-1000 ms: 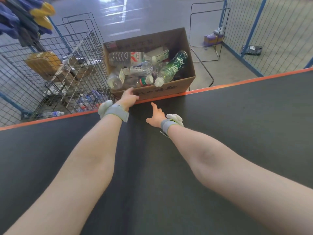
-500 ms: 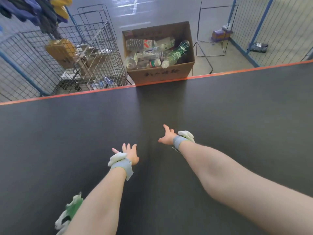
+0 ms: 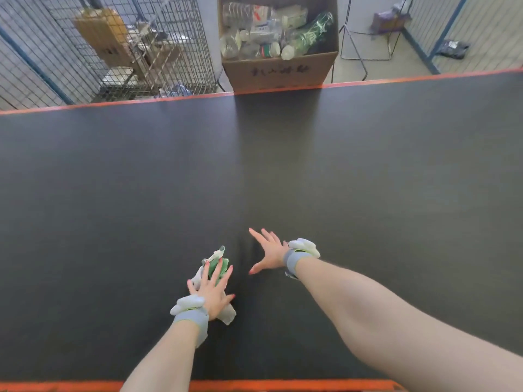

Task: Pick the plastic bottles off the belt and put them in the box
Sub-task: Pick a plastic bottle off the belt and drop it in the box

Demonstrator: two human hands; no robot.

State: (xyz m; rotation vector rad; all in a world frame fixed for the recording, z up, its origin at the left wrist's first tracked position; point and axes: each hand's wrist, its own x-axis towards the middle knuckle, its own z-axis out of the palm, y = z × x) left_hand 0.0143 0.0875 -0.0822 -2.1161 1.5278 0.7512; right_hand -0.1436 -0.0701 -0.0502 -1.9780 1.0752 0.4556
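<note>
Looking left of the cardboard box, you see a wire-mesh cage. On the matte black belt, well short of the box, your left hand lies on a crumpled clear-and-green plastic bottle, fingers straight along it, not curled round. Just right of it, your right hand hovers spread, holding nothing. Glossy bottles fill the box.
</note>
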